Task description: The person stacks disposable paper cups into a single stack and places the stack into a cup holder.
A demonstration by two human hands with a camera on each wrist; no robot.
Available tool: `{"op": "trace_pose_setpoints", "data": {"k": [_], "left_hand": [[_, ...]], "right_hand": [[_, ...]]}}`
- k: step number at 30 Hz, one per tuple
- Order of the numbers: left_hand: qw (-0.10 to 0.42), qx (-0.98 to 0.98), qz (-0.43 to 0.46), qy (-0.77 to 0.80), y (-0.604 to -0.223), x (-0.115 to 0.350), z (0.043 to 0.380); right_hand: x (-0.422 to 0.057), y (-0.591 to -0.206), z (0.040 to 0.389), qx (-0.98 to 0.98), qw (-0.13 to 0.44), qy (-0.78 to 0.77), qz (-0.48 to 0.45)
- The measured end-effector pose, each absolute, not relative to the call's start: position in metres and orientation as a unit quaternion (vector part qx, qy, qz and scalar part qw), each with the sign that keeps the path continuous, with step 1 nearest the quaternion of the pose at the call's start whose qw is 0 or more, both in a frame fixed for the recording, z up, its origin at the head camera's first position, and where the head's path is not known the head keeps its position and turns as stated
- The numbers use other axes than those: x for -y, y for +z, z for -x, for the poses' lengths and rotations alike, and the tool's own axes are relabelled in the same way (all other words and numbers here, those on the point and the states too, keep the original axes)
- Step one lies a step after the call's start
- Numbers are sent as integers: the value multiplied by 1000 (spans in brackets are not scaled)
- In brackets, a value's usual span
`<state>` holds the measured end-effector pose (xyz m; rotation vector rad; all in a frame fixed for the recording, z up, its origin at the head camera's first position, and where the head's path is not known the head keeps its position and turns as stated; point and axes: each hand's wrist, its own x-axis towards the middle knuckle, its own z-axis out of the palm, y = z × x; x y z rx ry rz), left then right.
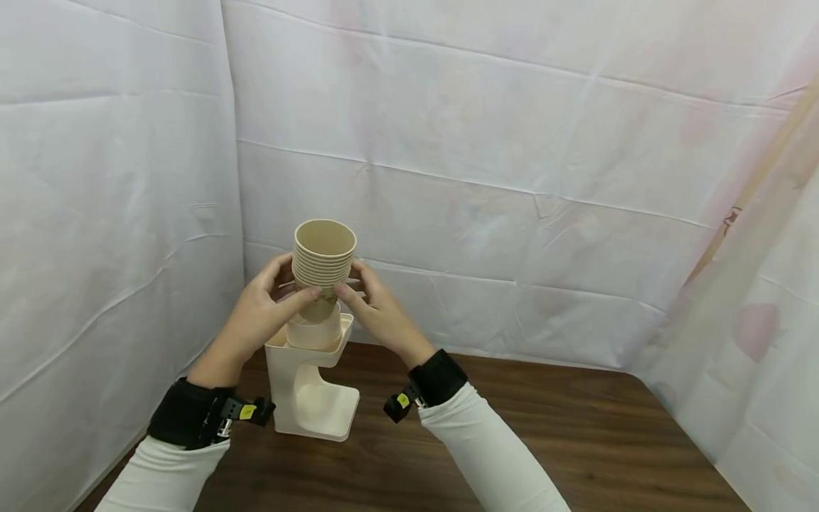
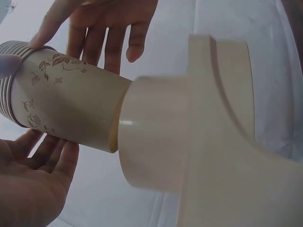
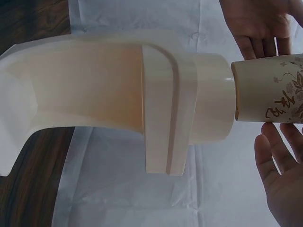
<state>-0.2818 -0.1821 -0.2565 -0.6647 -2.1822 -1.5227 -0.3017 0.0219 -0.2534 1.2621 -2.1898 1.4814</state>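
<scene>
A nested stack of beige paper cups [image 1: 323, 269] stands upright between my two hands, mouths up. My left hand [image 1: 256, 313] holds it from the left, thumb across the near side; on the right, my right hand [image 1: 386, 313] grips it the same way. Below is a cream plastic cup dispenser [image 1: 284, 384] with a short round tube [image 1: 313, 334] on top. The bottom of the stack is right at the tube's rim in both wrist views. Brown leaf and flower print shows on the lowest cup [image 2: 78, 97], with brown lettering in the right wrist view.
The dispenser stands on a dark wood-grain table [image 1: 512, 427], near its left back part. White cloth hangs behind [image 1: 480, 178] and along the left side [image 1: 115, 213]. Another pale curtain [image 1: 768, 334] hangs at the right. Black straps with small cameras sit on both wrists.
</scene>
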Motion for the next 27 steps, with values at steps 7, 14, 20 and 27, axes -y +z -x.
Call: {"op": "trace_pose_setpoints", "data": {"k": [7,14,20,27], "left_hand": [[183,785,239,-542,-261,192,288],[139,789,205,-562,-278,196,299],[140,806,192,-542,-288,198,303],[158,825,182,-511,-293,198,306]], "right_hand": [[-14,-251,304,744,87,497,-438],[-11,-262,313,761,84,482,-425],[-9,-270,316,768,84,479,-418],[-9,-277,319,773,98,470,-414]]}}
